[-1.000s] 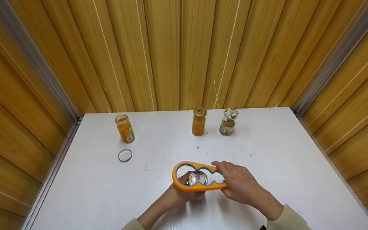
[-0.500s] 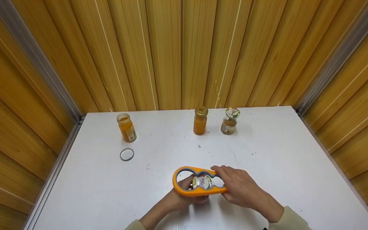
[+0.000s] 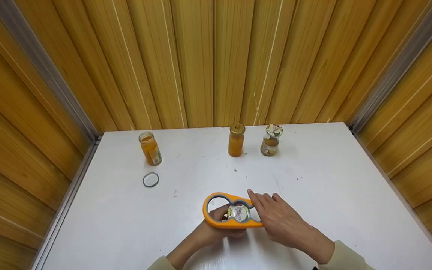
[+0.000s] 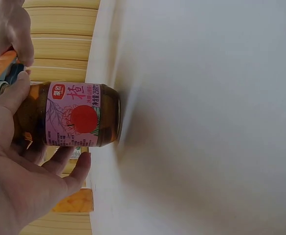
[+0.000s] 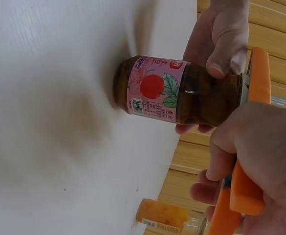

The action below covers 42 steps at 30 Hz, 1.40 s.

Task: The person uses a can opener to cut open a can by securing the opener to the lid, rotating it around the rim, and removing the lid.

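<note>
My left hand [image 3: 216, 227] grips a dark glass jar [image 4: 81, 115] with a pink label around its upper part. The jar's patterned lid [image 3: 239, 212] shows through the middle opening of an orange jar opener [image 3: 216, 224], whose grey notched lining surrounds it. My right hand [image 3: 279, 219] holds the opener by its right end, fingers wrapped over both arms, as the right wrist view shows. The jar stands upright, close to or on the table; the exact contact is hard to tell.
On the white table [image 3: 107, 210], an uncapped jar of orange contents [image 3: 151, 152] stands at the back left, with a loose lid [image 3: 150, 180] before it. A gold-capped jar [image 3: 236, 142] and a jar with a patterned lid [image 3: 270, 144] stand at the back. Wood-look walls [image 3: 197, 63] enclose the table.
The opener has come down over the lid, which now sits in its middle opening. Jar and left hand have shifted slightly right. The right hand's index finger has straightened along the opener.
</note>
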Available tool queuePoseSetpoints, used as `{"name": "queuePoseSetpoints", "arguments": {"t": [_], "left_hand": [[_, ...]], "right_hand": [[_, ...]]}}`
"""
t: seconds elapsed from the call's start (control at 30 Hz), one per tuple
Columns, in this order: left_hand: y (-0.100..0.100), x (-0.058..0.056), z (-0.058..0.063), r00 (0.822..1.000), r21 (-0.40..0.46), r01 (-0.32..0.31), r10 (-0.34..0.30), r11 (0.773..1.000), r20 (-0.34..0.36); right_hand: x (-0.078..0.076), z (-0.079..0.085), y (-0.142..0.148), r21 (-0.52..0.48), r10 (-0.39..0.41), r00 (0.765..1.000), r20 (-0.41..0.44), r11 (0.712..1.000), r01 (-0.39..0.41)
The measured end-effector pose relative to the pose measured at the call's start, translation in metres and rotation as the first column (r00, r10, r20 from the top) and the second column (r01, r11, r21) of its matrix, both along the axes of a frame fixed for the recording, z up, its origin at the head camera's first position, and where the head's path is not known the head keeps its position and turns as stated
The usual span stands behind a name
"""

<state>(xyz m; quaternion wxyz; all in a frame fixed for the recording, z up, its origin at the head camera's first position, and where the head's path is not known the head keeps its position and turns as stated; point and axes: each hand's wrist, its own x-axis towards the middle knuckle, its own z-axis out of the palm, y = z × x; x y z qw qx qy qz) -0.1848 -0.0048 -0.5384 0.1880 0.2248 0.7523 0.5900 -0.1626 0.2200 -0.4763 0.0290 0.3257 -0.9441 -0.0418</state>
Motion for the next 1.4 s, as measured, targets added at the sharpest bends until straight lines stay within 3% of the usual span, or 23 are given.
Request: {"name": "queuePoseSetpoints", "arguments": {"t": [0.13,0.27,0.47,0.67,0.8,1.0,1.4], "left_hand": [[0.002,0.001,-0.002,1.000,0.025,-0.005,0.005,1.000,0.003],[0.003,0.002,-0.004,1.000,0.015,-0.009,0.010,1.000,-0.008],[0.005,0.004,-0.005,1.000,0.002,-0.005,0.005,1.000,0.005],[0.006,0.003,-0.007,0.997,0.040,0.042,-0.039,0.998,-0.071],[0.007,0.003,-0.014,0.996,0.069,0.025,-0.018,0.997,-0.088],[0.007,0.003,-0.022,0.996,0.054,-0.029,0.033,0.998,-0.079],[0.007,0.006,-0.022,0.998,0.037,-0.068,0.068,0.997,-0.014]], "right_hand": [[0.003,0.006,-0.005,0.110,-0.040,0.999,0.030,0.993,0.037],[0.009,0.011,-0.011,0.175,-0.085,0.996,0.005,0.981,0.083],[0.021,0.015,-0.021,0.171,-0.171,0.983,-0.065,0.969,0.179],[0.026,0.017,-0.029,0.201,-0.211,0.963,-0.166,0.949,0.242],[0.025,0.017,-0.033,0.225,-0.210,0.955,-0.208,0.940,0.256],[0.024,0.017,-0.035,0.231,-0.225,0.955,-0.194,0.936,0.267],[0.025,0.021,-0.039,0.210,-0.215,0.965,-0.149,0.947,0.243]]}}
